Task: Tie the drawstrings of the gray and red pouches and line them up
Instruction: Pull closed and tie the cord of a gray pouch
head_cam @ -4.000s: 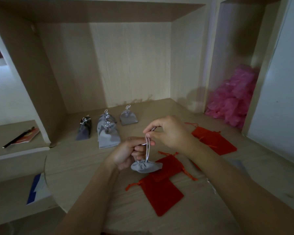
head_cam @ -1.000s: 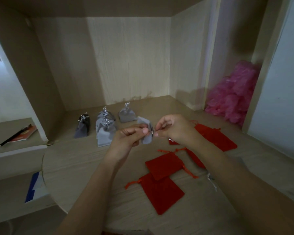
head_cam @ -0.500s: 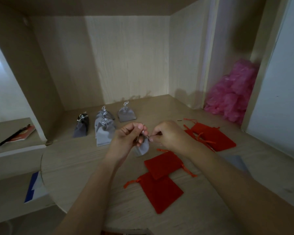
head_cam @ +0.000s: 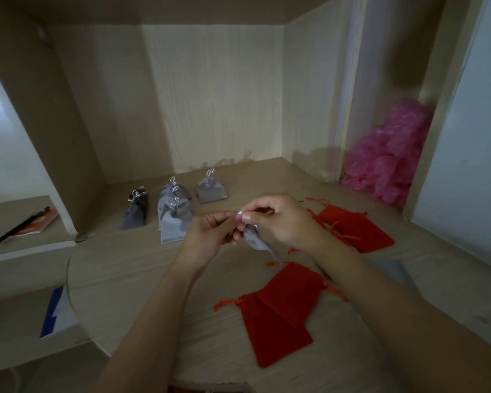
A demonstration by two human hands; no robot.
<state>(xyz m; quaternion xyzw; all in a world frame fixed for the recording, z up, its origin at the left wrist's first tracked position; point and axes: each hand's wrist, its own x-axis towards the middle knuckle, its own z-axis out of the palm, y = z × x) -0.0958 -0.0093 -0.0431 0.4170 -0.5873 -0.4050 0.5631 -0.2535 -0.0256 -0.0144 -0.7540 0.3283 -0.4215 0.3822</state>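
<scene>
Above the counter (head_cam: 125, 265), mid-knot on the gray pouch (head_cam: 257, 243): left hand (head_cam: 207, 236) and right hand (head_cam: 284, 222) fingers (head_cam: 257, 208) pinching its drawstring (head_cam: 240, 213). Next, likely pulling snug, then lining up.

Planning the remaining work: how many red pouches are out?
4 flat red fabric pouches: two overlapping in front, two overlapping at the right; the right forearm may hide another.

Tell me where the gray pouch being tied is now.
Head view, centre: the gray pouch hangs pinched between the left hand and right hand, just beyond the nearer red pouches.
</scene>
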